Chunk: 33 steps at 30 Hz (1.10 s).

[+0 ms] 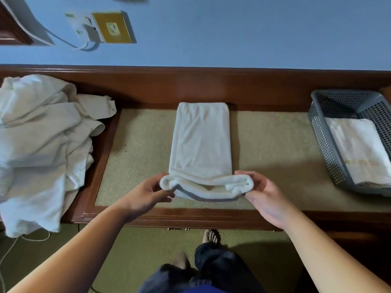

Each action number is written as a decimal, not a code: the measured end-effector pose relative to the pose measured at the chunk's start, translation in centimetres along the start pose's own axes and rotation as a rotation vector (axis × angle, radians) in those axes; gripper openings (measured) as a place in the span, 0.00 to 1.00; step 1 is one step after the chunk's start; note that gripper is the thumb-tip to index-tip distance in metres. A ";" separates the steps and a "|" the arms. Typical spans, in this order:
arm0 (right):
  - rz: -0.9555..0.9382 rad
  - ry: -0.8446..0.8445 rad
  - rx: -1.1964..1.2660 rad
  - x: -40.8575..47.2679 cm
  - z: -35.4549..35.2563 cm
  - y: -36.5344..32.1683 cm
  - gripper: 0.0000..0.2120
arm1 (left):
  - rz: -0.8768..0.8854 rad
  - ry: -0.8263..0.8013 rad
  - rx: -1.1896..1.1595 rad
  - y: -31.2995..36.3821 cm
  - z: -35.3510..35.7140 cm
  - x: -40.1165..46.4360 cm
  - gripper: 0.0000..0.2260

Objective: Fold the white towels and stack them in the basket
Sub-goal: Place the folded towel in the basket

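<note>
As both hands (148,192) grip, towel (201,140) folds.

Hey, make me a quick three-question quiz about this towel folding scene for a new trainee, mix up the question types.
1. True or false: the grey basket is empty.
2. Multiple choice: where is the pile of unfolded towels? A) on the person's left B) in the basket C) on the floor by the foot
3. Short answer: which end of the long folded towel do the left hand and right hand grip?

Key:
1. False; a folded white towel lies inside it.
2. A
3. The near end, lifted and curled over, one hand at each corner.
</note>
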State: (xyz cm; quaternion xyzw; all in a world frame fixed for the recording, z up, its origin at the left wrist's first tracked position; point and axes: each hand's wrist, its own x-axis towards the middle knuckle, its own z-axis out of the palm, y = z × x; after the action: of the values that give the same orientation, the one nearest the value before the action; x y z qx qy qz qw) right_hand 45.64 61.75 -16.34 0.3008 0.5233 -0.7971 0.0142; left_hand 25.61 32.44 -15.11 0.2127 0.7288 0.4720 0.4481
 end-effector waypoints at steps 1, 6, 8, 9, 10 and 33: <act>-0.002 0.000 -0.012 0.8 -0.2 -0.2 0.20 | -0.016 0.043 -0.002 0.1 0.0 0.7 0.09; 0.052 0.130 -0.162 4.9 -0.2 -1.1 0.12 | -0.108 0.236 -0.017 -0.1 0.4 4.6 0.11; 0.084 0.179 -0.195 6.7 -0.3 -1.1 0.10 | -0.153 0.307 -0.015 -0.2 0.6 6.1 0.12; 0.108 0.197 -0.220 7.4 -0.2 -1.1 0.09 | -0.178 0.329 -0.020 -0.4 0.6 6.9 0.14; 0.130 0.214 -0.245 8.3 -0.3 -1.1 0.09 | -0.213 0.341 -0.030 -0.9 0.4 7.9 0.17; -0.102 0.573 -1.046 17.6 0.9 3.5 0.19 | -0.394 0.671 0.473 -4.4 0.7 18.4 0.26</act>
State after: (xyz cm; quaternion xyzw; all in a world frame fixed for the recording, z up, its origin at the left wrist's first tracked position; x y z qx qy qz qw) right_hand 31.95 64.54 -27.71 0.4316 0.8431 -0.3203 -0.0194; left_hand 17.39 44.19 -27.42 0.0017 0.9481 0.2409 0.2077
